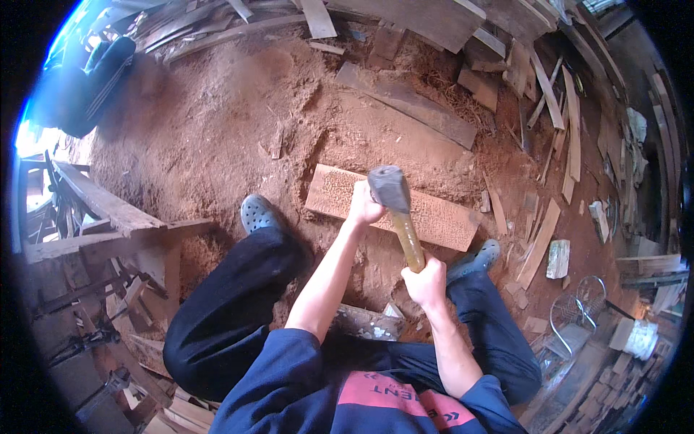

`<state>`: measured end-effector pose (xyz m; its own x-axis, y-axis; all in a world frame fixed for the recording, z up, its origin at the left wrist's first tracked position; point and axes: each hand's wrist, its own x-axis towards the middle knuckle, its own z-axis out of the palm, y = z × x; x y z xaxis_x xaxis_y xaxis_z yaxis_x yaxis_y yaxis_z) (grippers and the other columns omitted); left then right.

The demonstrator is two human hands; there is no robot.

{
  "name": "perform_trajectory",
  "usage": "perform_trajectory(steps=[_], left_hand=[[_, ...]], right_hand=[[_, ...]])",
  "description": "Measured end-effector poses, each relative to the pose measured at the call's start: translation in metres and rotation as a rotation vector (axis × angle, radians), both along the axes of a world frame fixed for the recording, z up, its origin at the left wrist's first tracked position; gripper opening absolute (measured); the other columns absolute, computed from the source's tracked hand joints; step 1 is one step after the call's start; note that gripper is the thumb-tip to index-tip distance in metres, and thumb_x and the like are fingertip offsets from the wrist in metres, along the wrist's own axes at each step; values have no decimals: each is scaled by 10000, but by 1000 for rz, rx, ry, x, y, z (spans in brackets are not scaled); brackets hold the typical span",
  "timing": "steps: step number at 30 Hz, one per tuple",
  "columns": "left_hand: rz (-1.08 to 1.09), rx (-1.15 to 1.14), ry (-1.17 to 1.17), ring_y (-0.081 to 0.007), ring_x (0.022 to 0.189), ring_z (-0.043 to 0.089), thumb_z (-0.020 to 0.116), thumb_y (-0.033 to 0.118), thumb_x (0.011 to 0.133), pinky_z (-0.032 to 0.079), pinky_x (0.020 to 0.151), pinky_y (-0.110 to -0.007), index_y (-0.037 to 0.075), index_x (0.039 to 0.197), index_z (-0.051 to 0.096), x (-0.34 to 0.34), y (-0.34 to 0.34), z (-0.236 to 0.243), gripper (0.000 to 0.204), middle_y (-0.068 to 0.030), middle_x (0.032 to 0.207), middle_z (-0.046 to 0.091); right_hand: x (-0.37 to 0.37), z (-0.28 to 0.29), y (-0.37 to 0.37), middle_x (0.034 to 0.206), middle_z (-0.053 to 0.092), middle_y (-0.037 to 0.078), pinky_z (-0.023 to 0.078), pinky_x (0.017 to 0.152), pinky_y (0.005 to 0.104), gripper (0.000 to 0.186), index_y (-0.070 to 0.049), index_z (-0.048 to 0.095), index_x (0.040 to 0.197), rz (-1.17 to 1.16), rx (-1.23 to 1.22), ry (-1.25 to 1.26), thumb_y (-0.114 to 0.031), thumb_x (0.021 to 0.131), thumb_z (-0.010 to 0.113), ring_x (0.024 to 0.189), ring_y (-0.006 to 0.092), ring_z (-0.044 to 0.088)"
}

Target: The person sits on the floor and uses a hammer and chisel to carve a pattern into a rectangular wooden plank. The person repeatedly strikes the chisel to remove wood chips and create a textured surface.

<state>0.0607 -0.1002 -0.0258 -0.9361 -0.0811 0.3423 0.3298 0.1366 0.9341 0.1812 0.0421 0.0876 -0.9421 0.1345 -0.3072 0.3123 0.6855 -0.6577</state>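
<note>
Between my feet a wooden board (438, 219) lies slantwise on the brown ground, its top covered with small pits. My right hand (426, 281) is wrapped round the yellowish handle of a hammer (389, 189). The hammer's broad grey head is raised over the board, nearer my eyes. Just left of that head, my left hand (366, 205) is closed above the board's left part. The hammer head covers some of its fingers, so what they hold is hidden.
A flat plank (412, 107) lies beyond the board. Scrap wood strips (572, 130) are strewn along the right and far sides. A wooden trestle (108, 206) stands at left, a wire-framed item (578, 307) at right. A person's dark-clothed leg (90, 90) shows far left.
</note>
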Motion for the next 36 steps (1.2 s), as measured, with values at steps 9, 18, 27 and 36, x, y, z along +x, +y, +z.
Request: perform_trajectory(steps=[9, 18, 27, 36], left_hand=[[-21, -54, -205, -173, 559, 553, 696, 173, 629, 448, 555, -305, 27, 683, 558, 5, 2, -12, 208, -94, 620, 570], [-129, 12, -292, -146, 568, 529, 741, 92, 576, 447, 572, -302, 41, 666, 539, -3, -3, -8, 227, -46, 631, 569], [-85, 580, -479, -159, 523, 508, 667, -111, 546, 423, 506, -291, 80, 683, 510, -49, -33, -20, 282, -28, 614, 535], [136, 922, -473, -190, 500, 475, 590, -134, 599, 395, 515, -316, 55, 715, 471, -42, -64, -46, 252, -80, 590, 500]], right_hand=[[27, -26, 40, 543, 482, 12, 323, 324, 241, 147, -46, 492, 695, -331, -337, -203, 56, 647, 587, 365, 84, 429], [61, -94, 76, 505, 505, 79, 365, 300, 300, 120, 19, 479, 691, -537, -364, -548, 17, 637, 586, 348, 148, 474], [56, -116, 93, 499, 550, 170, 431, 356, 362, 153, 113, 542, 653, -333, 2, -667, -35, 684, 527, 403, 236, 568], [64, -135, 97, 519, 566, 186, 442, 379, 367, 189, 115, 560, 646, -358, -26, -699, -65, 700, 537, 422, 243, 584]])
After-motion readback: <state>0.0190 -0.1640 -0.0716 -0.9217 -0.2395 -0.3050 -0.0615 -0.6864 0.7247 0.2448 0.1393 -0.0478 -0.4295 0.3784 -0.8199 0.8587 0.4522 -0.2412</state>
